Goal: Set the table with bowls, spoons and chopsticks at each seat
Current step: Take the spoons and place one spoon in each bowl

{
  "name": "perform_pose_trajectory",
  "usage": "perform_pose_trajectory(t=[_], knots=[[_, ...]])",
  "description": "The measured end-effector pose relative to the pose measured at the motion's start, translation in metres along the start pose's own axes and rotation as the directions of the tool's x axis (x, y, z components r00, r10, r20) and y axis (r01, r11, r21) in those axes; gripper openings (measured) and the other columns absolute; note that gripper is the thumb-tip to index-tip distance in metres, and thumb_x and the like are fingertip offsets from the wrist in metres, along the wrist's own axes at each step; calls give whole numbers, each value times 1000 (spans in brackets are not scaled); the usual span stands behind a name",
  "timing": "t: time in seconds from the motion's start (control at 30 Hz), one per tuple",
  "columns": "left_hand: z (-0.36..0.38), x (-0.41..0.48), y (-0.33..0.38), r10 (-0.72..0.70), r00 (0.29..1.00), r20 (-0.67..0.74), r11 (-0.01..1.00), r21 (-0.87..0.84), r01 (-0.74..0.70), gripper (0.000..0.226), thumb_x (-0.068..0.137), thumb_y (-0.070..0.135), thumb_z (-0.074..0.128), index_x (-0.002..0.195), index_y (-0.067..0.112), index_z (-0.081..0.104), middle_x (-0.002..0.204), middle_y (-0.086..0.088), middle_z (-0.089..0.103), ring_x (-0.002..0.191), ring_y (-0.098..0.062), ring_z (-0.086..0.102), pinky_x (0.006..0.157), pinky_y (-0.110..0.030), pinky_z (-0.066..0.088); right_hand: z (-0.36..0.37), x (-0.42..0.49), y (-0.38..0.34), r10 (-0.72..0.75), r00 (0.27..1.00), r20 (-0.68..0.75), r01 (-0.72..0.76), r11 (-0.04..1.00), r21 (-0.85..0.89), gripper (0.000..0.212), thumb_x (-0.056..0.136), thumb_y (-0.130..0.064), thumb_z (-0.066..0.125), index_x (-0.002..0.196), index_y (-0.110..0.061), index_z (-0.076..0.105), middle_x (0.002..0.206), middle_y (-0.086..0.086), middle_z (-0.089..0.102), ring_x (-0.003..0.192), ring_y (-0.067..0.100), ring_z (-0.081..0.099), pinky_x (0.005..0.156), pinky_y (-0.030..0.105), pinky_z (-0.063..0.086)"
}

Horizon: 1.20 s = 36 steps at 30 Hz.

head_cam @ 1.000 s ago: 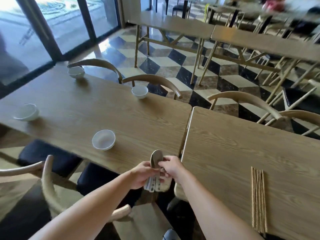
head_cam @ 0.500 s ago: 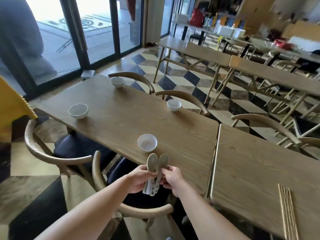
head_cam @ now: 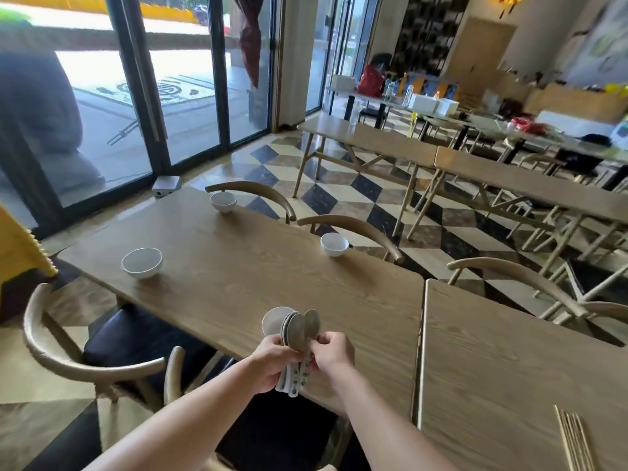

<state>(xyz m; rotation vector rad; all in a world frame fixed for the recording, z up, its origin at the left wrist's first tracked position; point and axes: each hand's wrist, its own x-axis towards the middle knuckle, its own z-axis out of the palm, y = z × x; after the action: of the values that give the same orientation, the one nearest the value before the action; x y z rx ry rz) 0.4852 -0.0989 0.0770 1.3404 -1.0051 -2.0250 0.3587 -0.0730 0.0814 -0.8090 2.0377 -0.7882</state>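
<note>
Both grips, left hand (head_cam: 272, 362) and right hand (head_cam: 331, 355), round the spoons (head_cam: 300, 329), now overlapping the near bowl (head_cam: 272, 322)

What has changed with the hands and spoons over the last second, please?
The left hand and right hand carried the spoons leftward along the table edge, from near the seam to just in front of the nearest bowl. The right hand fanned one spoon off the stack. Unchanged: both hands grip the spoons, the other bowls sit at their seats, and the chopsticks lie on the right table.
</note>
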Motion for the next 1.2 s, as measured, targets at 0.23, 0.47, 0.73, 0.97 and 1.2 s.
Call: perform_pose_trajectory(t=[0.23, 0.47, 0.73, 0.97, 1.2], knots=[[23, 41, 12, -75, 997, -31, 997, 21, 76, 19, 85, -23, 54, 89, -8, 66, 72, -22, 71, 59, -30, 73, 50, -35, 58, -20, 44, -5, 10, 999, 51, -3, 990, -144, 27, 67, -33, 79, 56, -17, 60, 78, 4, 75, 78, 19, 74, 70, 33, 58], [22, 72, -11, -243, 969, -31, 964, 106, 245, 16, 82, -10, 72, 96, -7, 66, 80, -24, 72, 65, -29, 73, 65, -42, 61, -28, 79, 40, 141, 986, 90, -133, 987, -89, 22, 70, -31, 83, 69, -16, 67, 75, 2, 68, 60, 16, 56, 50, 25, 49], [-39, 115, -1, -316, 941, -120, 948, 2, 319, 32, 87, -16, 58, 118, -15, 50, 80, -24, 64, 60, -26, 66, 68, -44, 59, -30, 101, 41, 319, 905, 283, -353, 933, 77, 19, 95, -5, 56, 77, -4, 61, 75, 11, 68, 47, 14, 52, 44, 21, 41], [-105, 153, 26, -373, 927, -43, 928, -22, 373, 30, 87, -13, 58, 116, -12, 51, 86, -24, 62, 57, -23, 57, 66, -40, 54, 14, 119, 13, 403, 861, 311, -447, 891, 81, 16, 93, 1, 52, 79, -3, 60, 79, 14, 62, 49, 14, 48, 41, 21, 38], [-153, 189, 47, -459, 888, 10, 888, -8, 459, 11, 92, -9, 44, 91, -10, 56, 75, -19, 59, 48, -22, 52, 60, -35, 50, 45, 132, -5, 424, 855, 299, -440, 898, -15, 13, 87, 1, 56, 84, -1, 69, 78, 8, 72, 48, 12, 49, 41, 20, 37]])
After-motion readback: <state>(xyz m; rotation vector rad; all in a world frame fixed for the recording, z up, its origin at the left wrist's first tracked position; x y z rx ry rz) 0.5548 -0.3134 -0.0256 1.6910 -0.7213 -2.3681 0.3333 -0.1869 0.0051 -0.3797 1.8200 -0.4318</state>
